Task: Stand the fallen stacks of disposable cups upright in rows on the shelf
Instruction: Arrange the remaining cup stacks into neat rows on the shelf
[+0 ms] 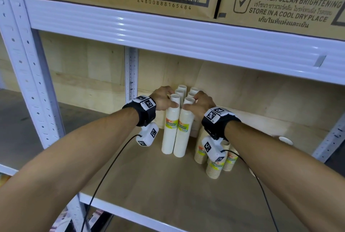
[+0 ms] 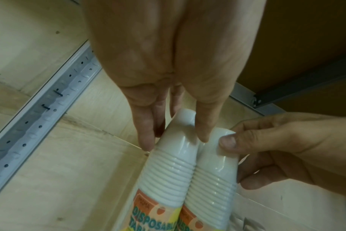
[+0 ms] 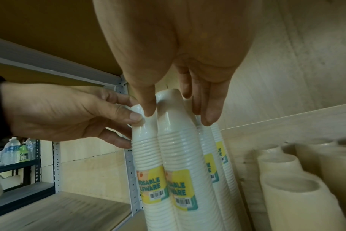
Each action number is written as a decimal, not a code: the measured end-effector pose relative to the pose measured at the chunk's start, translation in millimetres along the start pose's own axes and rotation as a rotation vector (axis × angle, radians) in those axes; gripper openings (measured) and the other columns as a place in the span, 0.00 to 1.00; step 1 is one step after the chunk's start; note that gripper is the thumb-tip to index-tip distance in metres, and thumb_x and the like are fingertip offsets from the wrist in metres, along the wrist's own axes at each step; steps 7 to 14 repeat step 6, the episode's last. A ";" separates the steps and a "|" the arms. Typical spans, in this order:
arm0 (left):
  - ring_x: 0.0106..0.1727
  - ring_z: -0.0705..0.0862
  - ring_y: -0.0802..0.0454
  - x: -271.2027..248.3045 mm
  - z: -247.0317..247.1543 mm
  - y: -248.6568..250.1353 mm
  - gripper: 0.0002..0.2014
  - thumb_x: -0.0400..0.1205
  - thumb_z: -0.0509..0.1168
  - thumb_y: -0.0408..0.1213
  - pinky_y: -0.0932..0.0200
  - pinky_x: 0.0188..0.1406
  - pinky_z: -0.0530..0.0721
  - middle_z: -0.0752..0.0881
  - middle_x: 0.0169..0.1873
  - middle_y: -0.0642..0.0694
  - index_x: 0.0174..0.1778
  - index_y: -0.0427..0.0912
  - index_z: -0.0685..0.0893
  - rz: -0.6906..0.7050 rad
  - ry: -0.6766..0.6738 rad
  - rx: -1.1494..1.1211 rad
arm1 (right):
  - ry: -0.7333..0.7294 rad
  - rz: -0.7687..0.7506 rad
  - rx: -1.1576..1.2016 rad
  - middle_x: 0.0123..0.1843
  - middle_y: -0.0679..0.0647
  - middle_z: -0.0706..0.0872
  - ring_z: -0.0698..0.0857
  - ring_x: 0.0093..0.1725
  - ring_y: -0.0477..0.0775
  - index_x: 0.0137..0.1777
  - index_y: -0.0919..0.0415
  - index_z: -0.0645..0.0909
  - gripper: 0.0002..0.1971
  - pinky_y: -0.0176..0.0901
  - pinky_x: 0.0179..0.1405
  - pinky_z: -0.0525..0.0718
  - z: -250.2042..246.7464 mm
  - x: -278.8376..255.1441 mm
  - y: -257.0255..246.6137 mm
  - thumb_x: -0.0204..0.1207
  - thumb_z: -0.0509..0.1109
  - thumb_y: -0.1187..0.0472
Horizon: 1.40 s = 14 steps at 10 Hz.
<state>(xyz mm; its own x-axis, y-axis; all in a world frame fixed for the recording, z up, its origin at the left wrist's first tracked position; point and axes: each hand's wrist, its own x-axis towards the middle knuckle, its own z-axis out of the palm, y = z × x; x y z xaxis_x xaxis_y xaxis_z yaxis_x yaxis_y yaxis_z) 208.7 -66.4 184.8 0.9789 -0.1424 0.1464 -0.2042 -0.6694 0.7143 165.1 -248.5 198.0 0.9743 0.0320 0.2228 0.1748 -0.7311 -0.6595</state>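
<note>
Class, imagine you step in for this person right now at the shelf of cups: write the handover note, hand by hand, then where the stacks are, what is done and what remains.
Left hand: fingers and thumb grip the top of the front left white stack.
Right hand: grips the top of the front right white stack beside it.
Stacks: six white stacks stand upright in two rows of three at the back corner of the shelf; the front two touch.
Done: that white block is up.
Left: the tan stacks to the right, partly hidden by the right wrist; the right wrist view suggests they lean, so check and straighten them.
</note>
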 end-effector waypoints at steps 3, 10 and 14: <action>0.57 0.84 0.46 -23.6 -25.0 26.2 0.33 0.74 0.76 0.50 0.46 0.61 0.84 0.87 0.52 0.43 0.72 0.46 0.74 0.029 -0.036 0.108 | 0.049 -0.029 -0.021 0.67 0.55 0.82 0.83 0.63 0.57 0.73 0.58 0.72 0.35 0.46 0.56 0.82 -16.4 -26.6 -15.7 0.70 0.77 0.42; 0.55 0.87 0.57 -129.3 -9.4 -2.8 0.35 0.62 0.77 0.67 0.54 0.59 0.84 0.86 0.54 0.54 0.65 0.64 0.79 0.036 0.042 -0.120 | -0.044 -0.030 0.161 0.46 0.48 0.88 0.86 0.47 0.50 0.55 0.54 0.81 0.16 0.47 0.51 0.84 11.9 -117.6 21.3 0.75 0.72 0.44; 0.55 0.87 0.57 -129.3 -9.4 -2.8 0.35 0.62 0.77 0.67 0.54 0.59 0.84 0.86 0.54 0.54 0.65 0.64 0.79 0.036 0.042 -0.120 | -0.044 -0.030 0.161 0.46 0.48 0.88 0.86 0.47 0.50 0.55 0.54 0.81 0.16 0.47 0.51 0.84 11.9 -117.6 21.3 0.75 0.72 0.44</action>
